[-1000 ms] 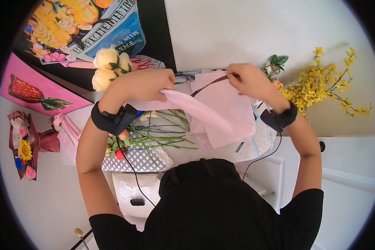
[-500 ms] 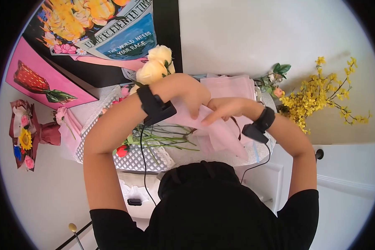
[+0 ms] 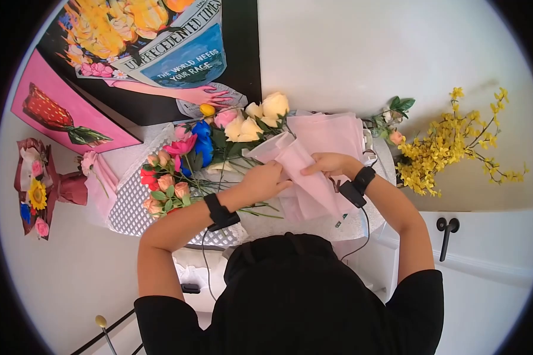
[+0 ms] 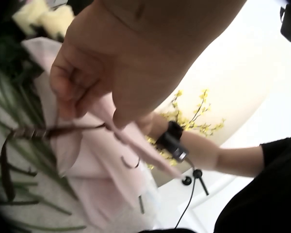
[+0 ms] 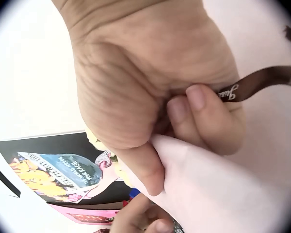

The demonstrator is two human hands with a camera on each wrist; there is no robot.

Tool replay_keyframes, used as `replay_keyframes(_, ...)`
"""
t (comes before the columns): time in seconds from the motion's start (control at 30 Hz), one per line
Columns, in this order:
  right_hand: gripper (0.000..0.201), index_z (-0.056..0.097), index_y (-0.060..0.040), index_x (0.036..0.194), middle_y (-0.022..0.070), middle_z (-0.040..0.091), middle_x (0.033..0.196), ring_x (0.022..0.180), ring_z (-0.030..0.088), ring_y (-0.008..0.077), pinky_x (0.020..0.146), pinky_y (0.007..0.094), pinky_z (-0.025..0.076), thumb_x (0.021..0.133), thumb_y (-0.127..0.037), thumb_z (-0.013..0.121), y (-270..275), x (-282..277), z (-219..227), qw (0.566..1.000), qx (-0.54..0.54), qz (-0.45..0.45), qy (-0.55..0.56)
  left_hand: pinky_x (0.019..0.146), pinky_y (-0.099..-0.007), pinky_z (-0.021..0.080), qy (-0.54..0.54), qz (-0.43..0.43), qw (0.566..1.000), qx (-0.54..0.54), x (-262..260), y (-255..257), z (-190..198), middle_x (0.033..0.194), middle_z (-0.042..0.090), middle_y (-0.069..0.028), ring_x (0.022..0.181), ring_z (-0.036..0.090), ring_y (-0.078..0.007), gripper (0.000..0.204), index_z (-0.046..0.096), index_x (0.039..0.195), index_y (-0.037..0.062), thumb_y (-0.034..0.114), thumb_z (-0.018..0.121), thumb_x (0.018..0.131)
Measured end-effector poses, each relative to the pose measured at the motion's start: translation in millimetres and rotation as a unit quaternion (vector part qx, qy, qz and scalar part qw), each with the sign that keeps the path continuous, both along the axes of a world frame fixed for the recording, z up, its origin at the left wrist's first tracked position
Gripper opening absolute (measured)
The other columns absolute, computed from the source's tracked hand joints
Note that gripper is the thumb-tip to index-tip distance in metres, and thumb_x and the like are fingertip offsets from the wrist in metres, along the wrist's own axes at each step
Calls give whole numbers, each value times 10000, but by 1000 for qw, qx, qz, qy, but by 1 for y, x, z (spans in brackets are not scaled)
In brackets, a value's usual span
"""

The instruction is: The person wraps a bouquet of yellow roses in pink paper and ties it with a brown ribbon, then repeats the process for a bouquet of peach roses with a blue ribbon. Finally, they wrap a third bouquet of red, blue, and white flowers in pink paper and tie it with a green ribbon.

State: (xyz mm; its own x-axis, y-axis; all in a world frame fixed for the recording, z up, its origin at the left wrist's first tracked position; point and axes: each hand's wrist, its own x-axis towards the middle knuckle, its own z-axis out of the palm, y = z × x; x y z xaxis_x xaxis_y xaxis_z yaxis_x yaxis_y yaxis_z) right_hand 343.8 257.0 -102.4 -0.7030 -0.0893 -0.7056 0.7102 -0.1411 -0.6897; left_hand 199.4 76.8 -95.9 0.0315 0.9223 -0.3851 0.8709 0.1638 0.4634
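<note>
Cream roses [image 3: 275, 106] stick out of a bouquet rolled in pink wrapping paper [image 3: 299, 168], which slants over the table. My left hand [image 3: 265, 180] holds the roll from its left side, fingers curled at the paper in the left wrist view. On the other side my right hand [image 3: 336, 165] pinches the paper with its thumb. A brown printed ribbon [image 5: 262, 80] runs into the curled fingers of that right hand. In the left wrist view a dark ribbon length [image 4: 48, 131] crosses the paper below the left fingers and dangles over green stems [image 4: 19, 97].
Left of the bouquet lie loose flowers, among them a blue rose [image 3: 202, 142] and peach roses [image 3: 166, 182], on a patterned cloth [image 3: 133, 198]. Flat pink sheets [image 3: 331, 127] lie behind the hands. Yellow blossom branches [image 3: 438, 148] stand at the right, paintings [image 3: 183, 65] at the back left.
The rose heads have swung right, from beyond my left forearm to above the hands. My right hand has come down and left with the ribbon; both hands now meet at the rolled paper.
</note>
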Motion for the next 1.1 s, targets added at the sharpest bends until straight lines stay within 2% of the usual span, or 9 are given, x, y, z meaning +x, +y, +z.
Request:
replay_keyframes(0.27, 468, 597, -31, 985, -9, 578, 791, 648, 506, 52, 486, 186, 389, 744, -421, 689, 23, 14, 9, 992, 91, 70, 50, 669, -399, 489, -129, 150, 953, 228, 18, -2, -23, 1076, 505, -211, 787, 593, -353, 581, 390, 1144, -36, 349, 631, 781)
replay_keyframes(0.33, 481, 597, -30, 987, -9, 575, 797, 658, 498, 57, 504, 190, 389, 738, -431, 691, 26, 14, 5, 991, 102, 68, 60, 651, -380, 478, -456, 174, 856, 172, 24, 2, -31, 1003, 554, -181, 769, 597, -319, 502, 437, 1125, -36, 308, 618, 808)
replay_keyframes(0.47, 411, 607, -66, 988, -34, 583, 795, 650, 509, 43, 494, 202, 379, 763, -406, 661, 27, 9, -6, 987, 140, 77, 27, 620, -348, 479, -464, 133, 876, -3, 18, 13, -42, 879, 595, -152, 714, 602, -289, 353, 524, 1038, -34, 254, 572, 840)
replay_keyframes(0.53, 416, 607, -69, 990, -27, 582, 797, 670, 514, 55, 503, 216, 383, 758, -409, 659, 22, 7, -9, 987, 138, 77, 4, 567, -346, 465, -135, 58, 971, 187, 22, 11, -39, 740, 589, -95, 618, 576, -253, 220, 597, 924, 6, 198, 546, 830)
replay_keyframes(0.63, 391, 616, -84, 970, -16, 573, 764, 702, 520, 72, 531, 222, 391, 761, -412, 640, 20, 3, -29, 974, 174, 141, -31, 619, -341, 444, 111, -28, 976, 185, 26, 15, -23, 784, 584, -66, 689, 564, -229, 177, 615, 892, 47, 158, 545, 773)
replay_keyframes(0.73, 413, 610, -39, 982, 47, 590, 756, 606, 523, 152, 538, 277, 427, 756, -385, 617, 24, -4, -55, 951, 232, 194, -61, 712, -324, 414, 196, -163, 875, 412, 26, 28, -14, 846, 581, -42, 835, 549, -222, 184, 612, 868, 62, 151, 548, 720)
replay_keyframes(0.83, 441, 649, -9, 891, 128, 623, 721, 623, 579, 239, 573, 338, 462, 723, -415, 612, 37, -5, -103, 885, 358, 277, 109, 775, -293, 381, 180, -253, 863, 398, 22, 39, -10, 924, 580, -52, 924, 516, -212, 193, 604, 862, 51, 147, 554, 703)
replay_keyframes(0.9, 381, 633, 39, 814, 238, 620, 793, 722, 606, 377, 682, 434, 465, 721, -327, 585, 28, -13, -76, 804, 477, 350, 55, 769, -307, 394, 145, -220, 897, 356, 23, 47, -32, 914, 578, -59, 911, 520, -224, 194, 602, 856, 43, 145, 554, 699)
replay_keyframes(1.1, 334, 643, 8, 743, 218, 618, 734, 679, 598, 351, 643, 413, 465, 726, -321, 589, 40, -5, -37, 797, 508, 324, 51, 757, -363, 434, 77, -155, 947, 271, 20, 57, -55, 889, 583, -93, 878, 530, -265, 166, 603, 809, 27, 143, 560, 698)
